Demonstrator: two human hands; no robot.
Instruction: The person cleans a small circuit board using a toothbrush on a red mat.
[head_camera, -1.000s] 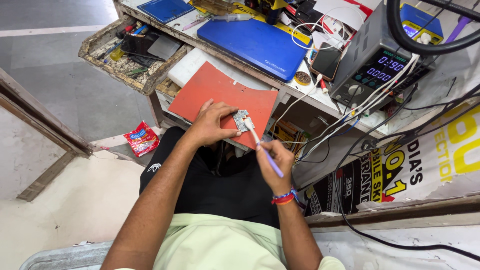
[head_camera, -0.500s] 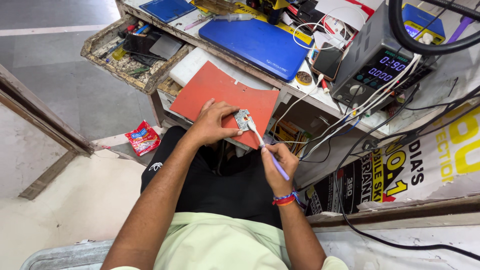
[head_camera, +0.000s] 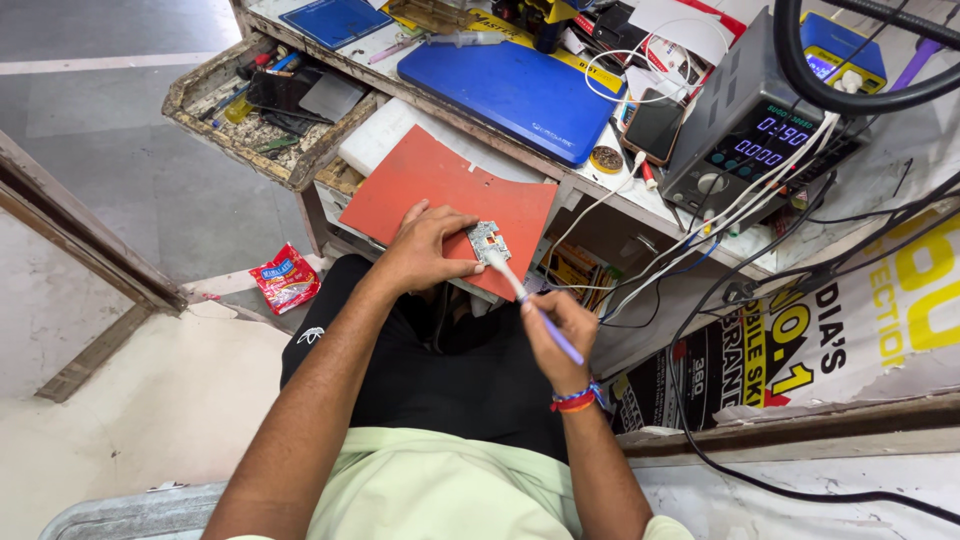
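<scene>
The left hand (head_camera: 425, 250) pins a small grey circuit board (head_camera: 489, 240) flat under its fingertips, grip pressed onto the board's near edge. Just right of that grip, the right hand (head_camera: 558, 328) pinches a slim brush with a white and purple handle (head_camera: 530, 302), its tip touching the board. Beneath both lies a red-orange rubber mat (head_camera: 440, 185). Beyond it, on the cluttered worktop (head_camera: 600, 195), sit a blue rectangular mat (head_camera: 520, 90) and, further right, a grey power supply with lit digits (head_camera: 745, 135).

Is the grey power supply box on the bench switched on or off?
On. The grey power supply box shows lit digits on its front display, and cables plug into it.
</scene>
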